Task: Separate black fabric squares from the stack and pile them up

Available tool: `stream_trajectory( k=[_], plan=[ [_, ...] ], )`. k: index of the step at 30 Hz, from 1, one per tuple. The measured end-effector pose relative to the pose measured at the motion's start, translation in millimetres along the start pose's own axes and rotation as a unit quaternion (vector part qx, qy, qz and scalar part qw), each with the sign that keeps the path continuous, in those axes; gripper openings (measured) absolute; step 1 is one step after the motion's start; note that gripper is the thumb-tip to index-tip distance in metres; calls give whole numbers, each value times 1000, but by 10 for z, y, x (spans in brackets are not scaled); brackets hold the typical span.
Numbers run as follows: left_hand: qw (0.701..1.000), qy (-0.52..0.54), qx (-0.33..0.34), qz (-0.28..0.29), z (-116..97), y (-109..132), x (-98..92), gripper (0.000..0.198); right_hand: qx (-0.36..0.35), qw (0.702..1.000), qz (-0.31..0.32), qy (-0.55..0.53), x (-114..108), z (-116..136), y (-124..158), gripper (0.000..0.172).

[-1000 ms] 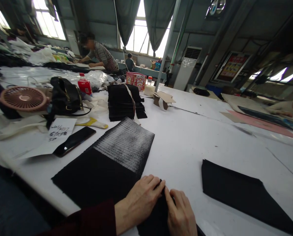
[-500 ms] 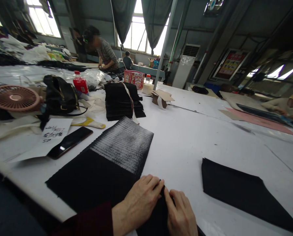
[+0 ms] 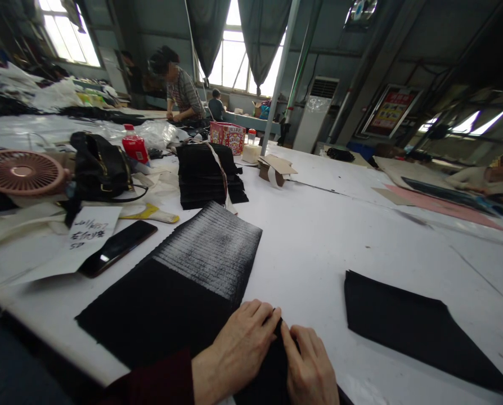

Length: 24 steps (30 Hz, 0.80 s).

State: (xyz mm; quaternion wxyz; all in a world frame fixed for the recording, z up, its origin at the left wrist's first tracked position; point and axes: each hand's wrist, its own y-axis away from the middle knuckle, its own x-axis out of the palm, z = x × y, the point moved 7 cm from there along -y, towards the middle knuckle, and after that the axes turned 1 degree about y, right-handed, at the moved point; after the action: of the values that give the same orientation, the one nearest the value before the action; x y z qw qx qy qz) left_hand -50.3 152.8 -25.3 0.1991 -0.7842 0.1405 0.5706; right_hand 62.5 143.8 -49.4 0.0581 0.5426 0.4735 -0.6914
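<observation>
My left hand (image 3: 243, 342) and my right hand (image 3: 308, 363) meet at the upper edge of a piece of black fabric (image 3: 265, 381) near the table's front. Fingers of both hands are closed on that edge, pinching it from either side. Beyond my left hand a fanned stack of black fabric pieces (image 3: 150, 304) lies flat, its far edges stepped and lit pale grey. Off to the right, another black fabric piece (image 3: 412, 326) rests on the white table by itself. My forearms hide part of the fabric below my hands.
Left of the stack are a phone (image 3: 118, 247), a paper with handwriting (image 3: 93, 225), a pink fan (image 3: 23, 171) and a black bag (image 3: 99, 166). A tied black fabric bundle (image 3: 205, 174) and a small cardboard piece (image 3: 277, 169) stand farther back. Other people work at the far tables.
Both hands keep their pinch on the fabric edge with hardly any movement. The view has shifted slightly, so the surroundings sit a little farther left.
</observation>
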Motion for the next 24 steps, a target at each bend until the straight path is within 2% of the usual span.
stream_trajectory(
  k=[7, 13, 18, 21, 24],
  plan=[
    [1000, -11, 6, 10, -22, -24, -15, 34, -1, 1000, 7, 3, -13, 27, -16, 37],
    [1000, -16, -2, 17, -15, -43, 9, 33, 32, 999, -4, 2, -103, 68, -104, 35],
    [998, -41, -30, -30, 62, -28, 6, 47, 55, 998, 0, -14, -108, 67, -96, 35],
    [996, -54, 12, -68, 24, -24, -68, 55, 74, 997, 3, -22, -99, 56, -75, 34],
    [994, -56, 77, -59, -71, -28, -67, 40, 90, 995, 12, -30, -108, 45, -68, 34]
  ],
)
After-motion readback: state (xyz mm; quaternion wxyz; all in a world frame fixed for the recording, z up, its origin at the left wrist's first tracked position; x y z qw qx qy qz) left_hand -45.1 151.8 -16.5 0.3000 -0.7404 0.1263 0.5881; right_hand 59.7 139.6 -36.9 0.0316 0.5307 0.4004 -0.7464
